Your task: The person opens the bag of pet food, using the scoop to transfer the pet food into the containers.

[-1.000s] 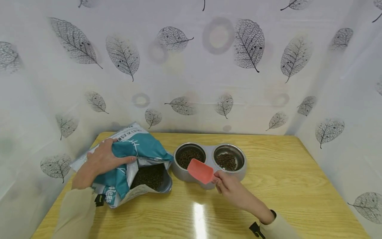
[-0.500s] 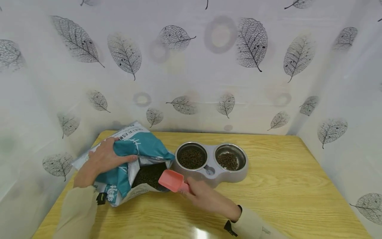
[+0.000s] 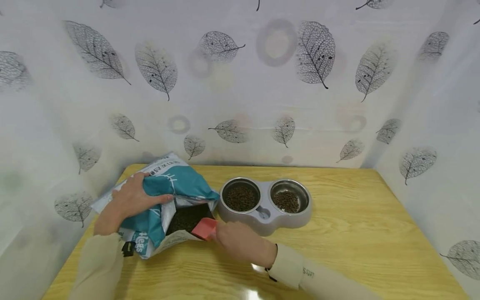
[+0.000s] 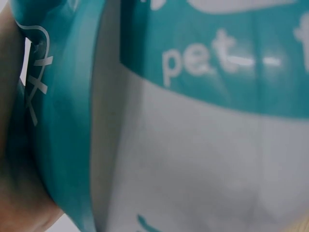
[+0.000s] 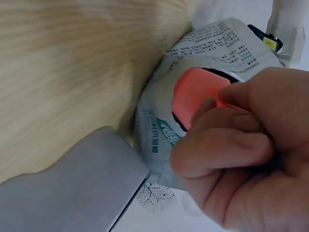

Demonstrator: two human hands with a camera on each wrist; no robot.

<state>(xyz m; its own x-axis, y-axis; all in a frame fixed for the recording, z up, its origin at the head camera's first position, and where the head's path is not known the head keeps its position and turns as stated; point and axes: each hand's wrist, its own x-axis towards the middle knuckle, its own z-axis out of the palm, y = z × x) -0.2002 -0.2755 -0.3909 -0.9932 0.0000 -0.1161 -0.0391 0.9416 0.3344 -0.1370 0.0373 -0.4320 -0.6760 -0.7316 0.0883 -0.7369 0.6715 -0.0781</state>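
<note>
A teal and white pet food bag (image 3: 183, 175) lies on its side at the left of the table, its mouth facing right with dark kibble (image 3: 187, 218) inside. My left hand (image 3: 131, 200) grips the bag from above, thumb stretched along the mouth's upper edge. The bag's printed side (image 4: 193, 159) fills most of the left wrist view. In my right hand (image 3: 241, 241) is a pink scoop (image 3: 204, 228), held by its handle. The scoop's head (image 5: 195, 92) dips into the bag's mouth, and its front end is partly hidden there. My curled right fingers (image 5: 227, 145) cover the handle.
A grey double-bowl pet feeder (image 3: 268, 221) stands right of the bag, close to its mouth. Brown kibble lies in both the left steel bowl (image 3: 241, 180) and the right one (image 3: 305, 200). A leaf-patterned curtain (image 3: 240, 96) hangs behind the wooden table (image 3: 348, 233).
My right hand has carried the scoop left and down, from over the feeder to inside the bag's mouth. The left hand keeps its place on the bag.
</note>
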